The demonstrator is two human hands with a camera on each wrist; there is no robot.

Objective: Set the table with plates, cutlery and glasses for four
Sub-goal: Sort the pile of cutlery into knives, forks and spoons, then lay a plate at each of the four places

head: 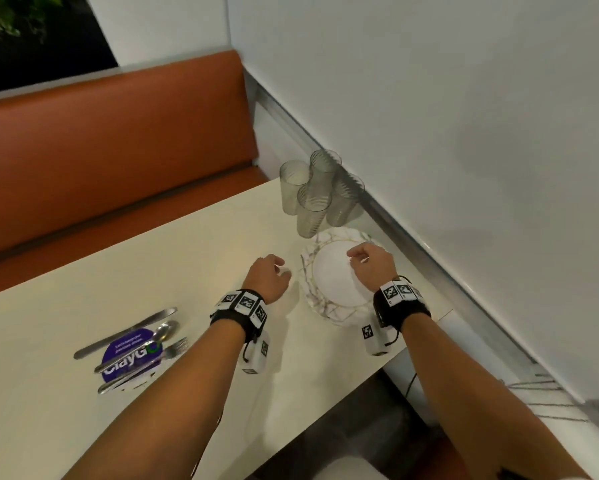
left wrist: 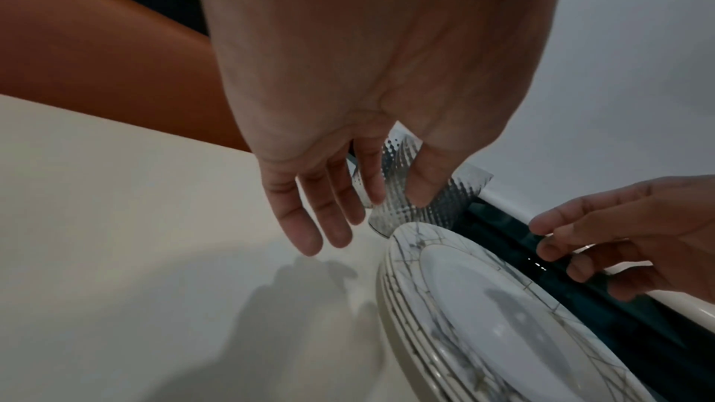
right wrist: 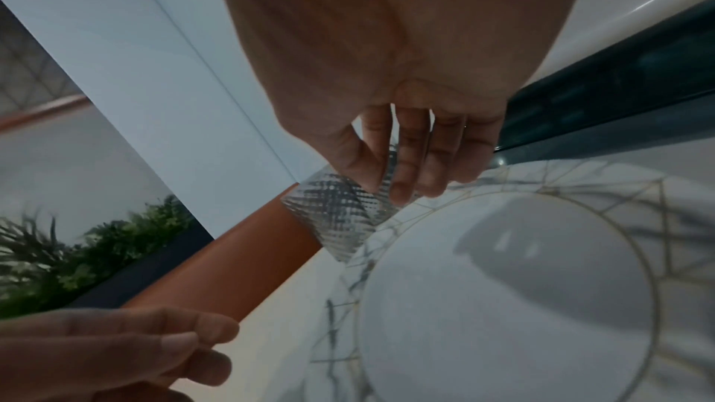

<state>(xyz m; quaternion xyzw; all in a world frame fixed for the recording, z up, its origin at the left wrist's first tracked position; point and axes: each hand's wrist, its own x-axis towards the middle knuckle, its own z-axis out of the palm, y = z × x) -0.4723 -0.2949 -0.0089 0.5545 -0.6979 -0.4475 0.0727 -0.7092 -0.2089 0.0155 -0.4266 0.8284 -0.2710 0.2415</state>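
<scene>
**Both hands over the plates, holding nothing**

The table [head: 194,258], cream-topped, fills the lower left of the head view and runs up toward 1 o'clock, where it meets the wall [head: 429,116]. Behind it, from 9 to 12 o'clock, stands the orange bench [head: 118,150].

The plates [head: 329,271] sit stacked at the table's right edge, close to the wall; they are white with a grey marbled rim and a thin gold ring. The left wrist view shows several rims one above another, so it is a stack, though the count cannot be told.

At 12 o'clock of the plates, just beside the stack, stand four ribbed clear glasses [head: 320,192], bunched together and upright.

At 8 o'clock of the plates, well apart from them, the cutlery [head: 138,344] lies across a purple round sticker [head: 128,358]: a knife, a spoon and a fork can be made out, with blur hiding any more.

The right hand [head: 372,266] hovers above the right part of the top plate, fingers loosely bent and apart, gripping nothing. The left hand [head: 267,277] hangs over bare table just beside the stack's left rim, at its 9 o'clock, fingers relaxed and spread, empty as well.
</scene>
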